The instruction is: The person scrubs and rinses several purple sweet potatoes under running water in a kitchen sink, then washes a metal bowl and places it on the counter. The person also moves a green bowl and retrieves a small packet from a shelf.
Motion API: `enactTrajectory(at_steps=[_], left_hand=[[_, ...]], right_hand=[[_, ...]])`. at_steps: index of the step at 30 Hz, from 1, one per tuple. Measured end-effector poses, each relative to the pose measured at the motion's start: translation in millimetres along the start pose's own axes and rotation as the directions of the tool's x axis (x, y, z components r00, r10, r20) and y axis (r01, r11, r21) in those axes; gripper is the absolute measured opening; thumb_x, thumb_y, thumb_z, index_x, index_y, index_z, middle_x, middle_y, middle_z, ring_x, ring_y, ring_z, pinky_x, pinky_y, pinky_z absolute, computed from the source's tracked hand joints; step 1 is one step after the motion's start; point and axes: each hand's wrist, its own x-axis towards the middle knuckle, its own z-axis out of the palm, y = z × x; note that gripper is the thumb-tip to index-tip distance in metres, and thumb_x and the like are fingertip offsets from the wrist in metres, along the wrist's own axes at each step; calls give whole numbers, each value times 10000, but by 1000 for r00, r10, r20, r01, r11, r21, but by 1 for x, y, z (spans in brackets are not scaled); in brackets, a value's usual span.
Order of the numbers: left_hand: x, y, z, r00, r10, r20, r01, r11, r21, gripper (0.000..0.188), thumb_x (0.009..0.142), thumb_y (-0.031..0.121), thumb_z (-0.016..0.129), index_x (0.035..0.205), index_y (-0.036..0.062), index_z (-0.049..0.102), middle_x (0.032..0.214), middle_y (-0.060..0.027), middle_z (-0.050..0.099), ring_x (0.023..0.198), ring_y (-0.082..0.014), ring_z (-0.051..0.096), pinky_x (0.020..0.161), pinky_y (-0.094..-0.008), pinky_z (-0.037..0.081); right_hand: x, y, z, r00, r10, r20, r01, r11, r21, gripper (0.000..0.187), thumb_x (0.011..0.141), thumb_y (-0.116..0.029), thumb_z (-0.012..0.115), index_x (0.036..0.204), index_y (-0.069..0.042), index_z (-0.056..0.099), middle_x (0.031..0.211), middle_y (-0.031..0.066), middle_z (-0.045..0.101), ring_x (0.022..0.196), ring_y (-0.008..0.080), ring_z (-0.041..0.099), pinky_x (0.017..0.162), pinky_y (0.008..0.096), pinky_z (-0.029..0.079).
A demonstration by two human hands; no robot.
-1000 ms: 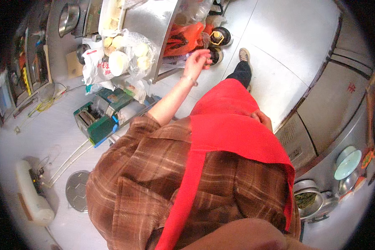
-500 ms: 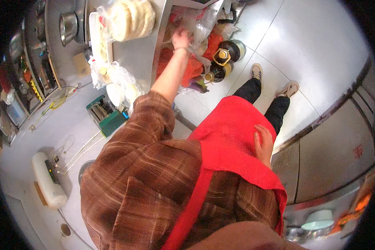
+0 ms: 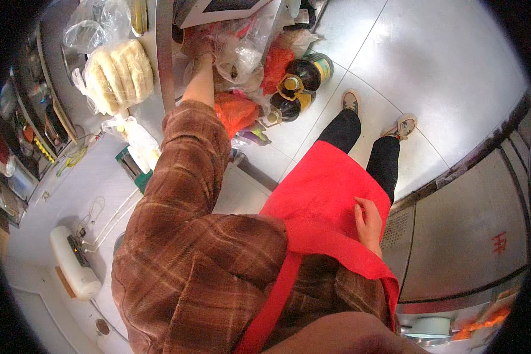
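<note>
My left arm stretches up and left into a low shelf. The left hand (image 3: 205, 58) is sunk among clear plastic bags (image 3: 236, 56), and its fingers are hidden, so what it touches cannot be made out. An orange-red plastic bag (image 3: 236, 113) lies next to that forearm. My right hand (image 3: 369, 225) hangs in front of the red apron (image 3: 318, 183), holding nothing, its fingers loosely extended.
Two large dark bottles with yellow caps, one a dark bottle (image 3: 310, 71), stand on the tiled floor (image 3: 430, 59) by the shelf. Bagged pale flatbreads (image 3: 121, 76) rest on the counter above. A steel cabinet (image 3: 466, 230) stands at right.
My left hand has reached deeper into the shelf, and its fingers have gone out of sight among the bags. My right hand has come slightly away from the apron. The view has shifted.
</note>
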Motion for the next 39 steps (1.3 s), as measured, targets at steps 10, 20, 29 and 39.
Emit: enactTrajectory(at_steps=[10,20,29,39], left_hand=[[27,-5,-11,995,61,-81,-57,997,50,346,756,111,524,1092,40,481,922,-79,551,781,-166,516,626,-279,455],[35,-17,9,973,163,-165,-160,987,32,364,743,115,547,1093,34,489,917,-72,559,764,-151,512,632,-265,442],[36,-29,6,934,246,-260,-283,953,-112,380,731,119,569,1093,29,495,911,-66,565,749,-138,508,637,-252,431],[43,-82,-11,991,-134,11,85,556,-827,361,758,187,542,1094,61,500,1028,-70,535,853,-173,507,702,-263,421]], right_hand=[[13,2,3,996,49,74,-50,999,20,195,790,-145,491,958,-65,550,907,114,553,844,263,536,728,330,419],[19,7,14,994,64,91,-64,998,-4,205,789,-159,491,962,-66,549,912,117,555,866,270,532,741,333,418],[24,4,14,989,82,122,-75,996,-57,202,795,-162,487,954,-56,553,900,119,560,846,269,538,728,336,421],[28,3,10,983,8,184,10,995,-97,204,816,-123,472,990,-39,537,911,106,562,815,202,553,693,276,433]])
